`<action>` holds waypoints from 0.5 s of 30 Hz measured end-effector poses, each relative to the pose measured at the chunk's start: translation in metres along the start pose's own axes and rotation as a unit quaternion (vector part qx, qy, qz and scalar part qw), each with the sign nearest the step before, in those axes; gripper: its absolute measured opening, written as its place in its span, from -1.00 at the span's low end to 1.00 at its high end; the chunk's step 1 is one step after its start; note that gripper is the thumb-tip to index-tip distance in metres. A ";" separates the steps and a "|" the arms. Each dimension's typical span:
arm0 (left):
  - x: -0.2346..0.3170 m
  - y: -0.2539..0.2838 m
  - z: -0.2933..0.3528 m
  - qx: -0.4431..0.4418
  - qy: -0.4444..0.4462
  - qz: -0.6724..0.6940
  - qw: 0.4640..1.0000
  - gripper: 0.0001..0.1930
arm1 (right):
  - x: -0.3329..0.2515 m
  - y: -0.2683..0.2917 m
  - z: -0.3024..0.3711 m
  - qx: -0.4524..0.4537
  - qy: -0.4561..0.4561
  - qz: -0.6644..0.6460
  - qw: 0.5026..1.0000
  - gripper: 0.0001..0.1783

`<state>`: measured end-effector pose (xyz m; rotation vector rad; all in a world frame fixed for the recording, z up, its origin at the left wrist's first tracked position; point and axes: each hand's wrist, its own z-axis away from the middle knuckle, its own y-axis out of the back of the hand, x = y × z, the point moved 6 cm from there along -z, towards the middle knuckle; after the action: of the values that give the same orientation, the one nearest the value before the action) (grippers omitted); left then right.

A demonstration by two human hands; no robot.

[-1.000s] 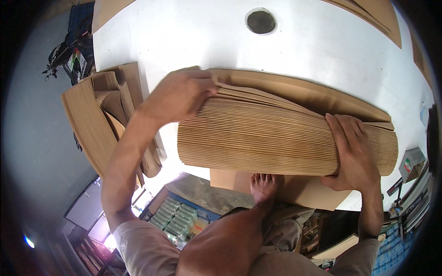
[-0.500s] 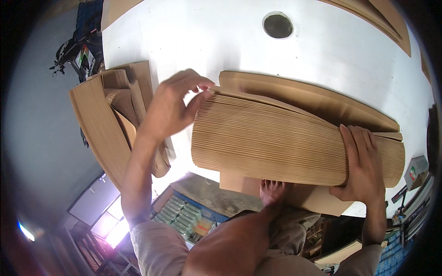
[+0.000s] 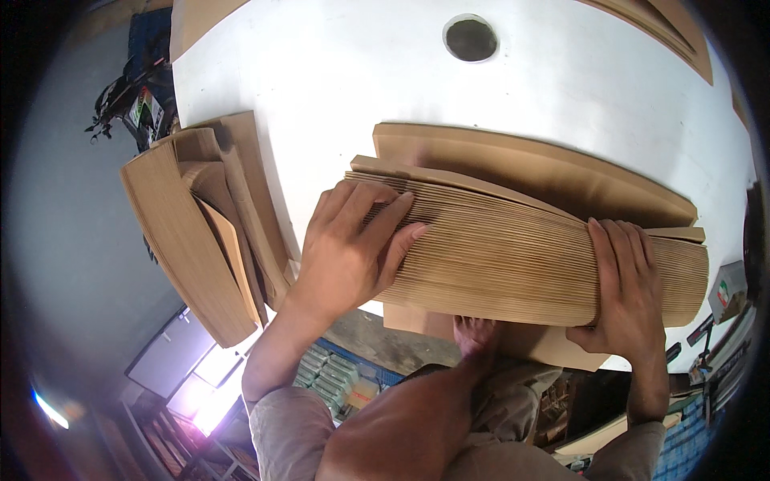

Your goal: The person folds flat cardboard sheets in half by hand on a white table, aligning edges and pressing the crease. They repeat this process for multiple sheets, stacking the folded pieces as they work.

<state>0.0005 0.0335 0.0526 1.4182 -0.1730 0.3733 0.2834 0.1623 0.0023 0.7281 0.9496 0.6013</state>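
A thick stack of folded brown paper sheets [image 3: 497, 256] lies across the white table in front of me, its many folded edges facing up toward me. My right hand [image 3: 630, 280] grips it near the right end, fingers over the far edge and thumb at the near side. My left hand [image 3: 353, 244] rests on the left end, fingers bent, with the thumb and index fingertip apart on the folded edges. One strip at the back of the stack [image 3: 449, 178] stands slightly off from the rest. Behind it lies a larger folded brown sheet [image 3: 513, 164].
Another stack of folded brown sheets [image 3: 192, 248] stands at the table's left edge. The white table [image 3: 321, 88] has a round hole [image 3: 471, 40] at the far side. More brown sheets [image 3: 650, 28] lie far right. My bare foot [image 3: 475, 333] is below the stack's near edge.
My left hand has come down from the stack's far left corner and moved right onto its folded edges. The right hand keeps its grip in about the same place.
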 end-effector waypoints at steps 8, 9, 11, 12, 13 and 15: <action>0.003 -0.009 0.013 0.049 0.013 -0.013 0.999 -0.74 | 0.004 -0.002 -0.005 0.013 -0.013 0.014 1.000 0.50; 0.003 -0.010 0.011 0.048 0.016 -0.008 0.999 -0.77 | 0.004 0.000 -0.007 0.009 -0.014 0.013 1.000 0.49; 0.003 -0.009 0.006 0.025 0.024 0.002 0.999 -0.84 | 0.004 0.003 -0.009 0.005 -0.013 0.007 1.000 0.48; 0.005 -0.006 0.001 0.003 0.029 0.007 1.000 -0.87 | 0.004 0.005 -0.010 0.005 -0.013 0.003 1.000 0.47; 0.006 -0.005 -0.004 -0.019 0.033 0.013 0.999 -0.90 | 0.005 0.006 -0.010 0.005 -0.013 -0.001 1.000 0.47; 0.002 -0.008 -0.010 -0.051 0.054 0.017 0.997 -0.92 | 0.004 0.009 -0.013 0.001 -0.016 0.004 1.000 0.46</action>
<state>0.0037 0.0432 0.0444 1.2933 -0.1273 0.4618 0.2728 0.1745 0.0027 0.7404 0.9190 0.5941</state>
